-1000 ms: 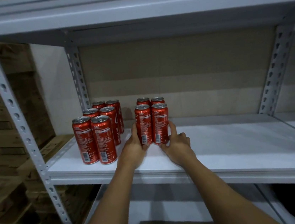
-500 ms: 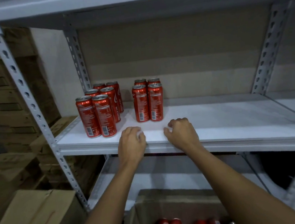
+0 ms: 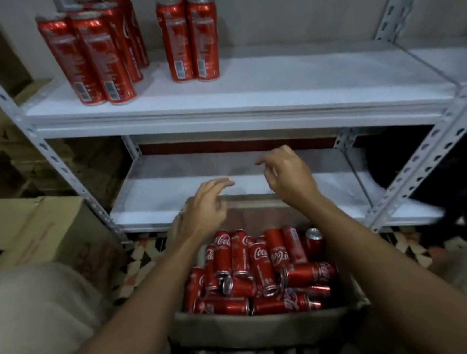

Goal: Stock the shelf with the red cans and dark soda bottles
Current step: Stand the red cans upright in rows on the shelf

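Below your left hand (image 3: 205,209) sits the cardboard box (image 3: 262,327) of loose red cans (image 3: 260,270), your fingers relaxed and gripping nothing. Just right of it, your right hand (image 3: 286,174) hovers too, fingers loosely curled, empty. Well above both hands, two clusters of upright cans (image 3: 190,38) stand on the white shelf (image 3: 274,89).

I'm looking into a stockroom: white slotted-metal shelving (image 3: 246,98), stacked cardboard cartons (image 3: 35,227), an open box of cans (image 3: 262,329).
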